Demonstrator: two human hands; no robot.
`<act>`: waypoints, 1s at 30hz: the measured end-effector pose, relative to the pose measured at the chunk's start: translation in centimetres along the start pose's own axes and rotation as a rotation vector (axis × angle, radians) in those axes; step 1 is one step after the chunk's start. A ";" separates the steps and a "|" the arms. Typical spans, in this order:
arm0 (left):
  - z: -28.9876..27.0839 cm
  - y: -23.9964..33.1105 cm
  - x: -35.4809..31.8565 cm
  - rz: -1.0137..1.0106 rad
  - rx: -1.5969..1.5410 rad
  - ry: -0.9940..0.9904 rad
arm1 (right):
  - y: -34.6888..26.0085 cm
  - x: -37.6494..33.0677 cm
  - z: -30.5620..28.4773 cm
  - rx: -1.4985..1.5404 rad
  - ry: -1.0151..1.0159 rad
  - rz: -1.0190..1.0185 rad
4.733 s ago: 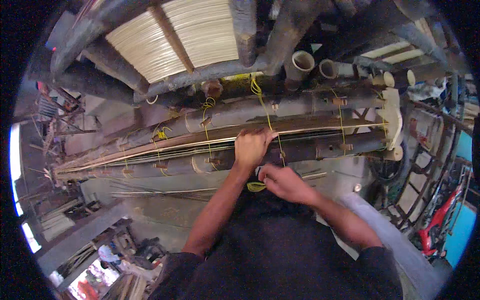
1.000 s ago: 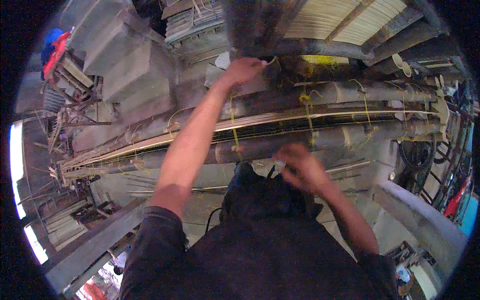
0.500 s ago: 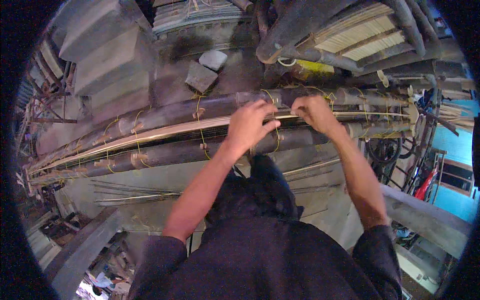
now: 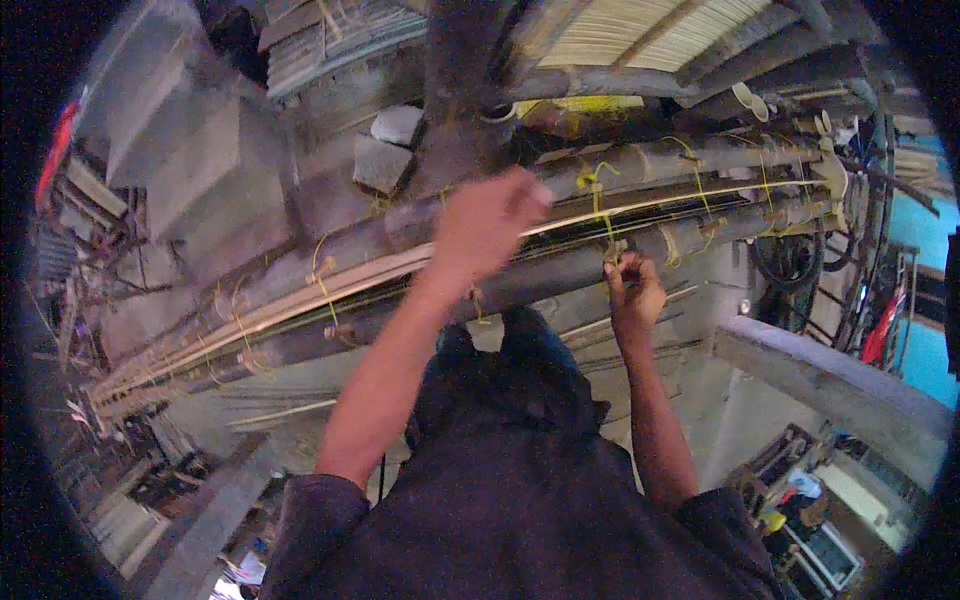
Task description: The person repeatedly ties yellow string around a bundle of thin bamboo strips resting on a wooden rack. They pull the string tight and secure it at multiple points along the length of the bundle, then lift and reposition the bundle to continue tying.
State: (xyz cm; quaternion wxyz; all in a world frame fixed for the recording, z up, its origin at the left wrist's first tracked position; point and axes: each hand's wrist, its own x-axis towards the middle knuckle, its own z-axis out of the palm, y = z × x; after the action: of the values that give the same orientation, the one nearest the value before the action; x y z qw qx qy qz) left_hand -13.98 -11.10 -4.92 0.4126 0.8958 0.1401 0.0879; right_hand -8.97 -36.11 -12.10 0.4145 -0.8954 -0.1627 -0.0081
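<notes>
Two long dark bamboo poles (image 4: 552, 277) run side by side, slanting up to the right. Pale thin bamboo strips (image 4: 375, 265) lie lengthwise between them. A yellow cord (image 4: 604, 208) crosses from the far pole to the near one. At its near end my right hand (image 4: 638, 292) is closed, thumb and fingertips pinching a small wooden peg (image 4: 616, 250) tied to the cord. Over the strips and the far pole hovers my left hand (image 4: 490, 225), blurred by motion. Its fingers point right, and whether they hold anything does not show.
More yellow cords with pegs (image 4: 322, 270) span the poles on both sides. Beyond them lie two grey stone blocks (image 4: 385, 160) and a stepped concrete block (image 4: 190, 160). A slatted bamboo frame (image 4: 640, 45) stands at the far right. A concrete ledge (image 4: 820, 370) is at the near right.
My right hand has come from the far pole toward me, down to the near pole's peg. My left hand has lifted slightly and blurred. The whole view has shifted and turned.
</notes>
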 end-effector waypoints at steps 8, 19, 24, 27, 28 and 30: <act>7.0 6.4 6.3 -0.024 -0.616 -0.139 | -3.4 6.8 -5.4 0.424 -0.425 -0.348; 12.7 0.9 15.2 -0.143 0.175 0.297 | 0.1 1.6 -2.3 0.109 -0.693 -0.708; 15.7 -2.7 15.3 -0.220 0.248 0.256 | 1.5 -1.6 0.8 0.060 -0.671 -0.492; 13.8 -3.9 16.3 -0.152 0.323 0.227 | 2.8 -1.8 0.7 0.301 -0.405 -0.321; 12.3 -4.1 15.8 -0.155 0.342 0.186 | 3.9 -2.2 -0.8 0.408 -0.331 -0.195; 7.9 -5.5 13.8 -0.142 0.344 0.113 | 6.7 -2.1 -4.5 0.558 -0.190 0.191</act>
State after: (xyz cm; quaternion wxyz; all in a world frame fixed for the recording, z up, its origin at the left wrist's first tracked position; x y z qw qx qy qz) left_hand 0.24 -8.87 -13.65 0.2500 0.9346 0.2390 0.0835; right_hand -8.47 -44.09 -14.44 0.6260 -0.7551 -0.1117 0.1595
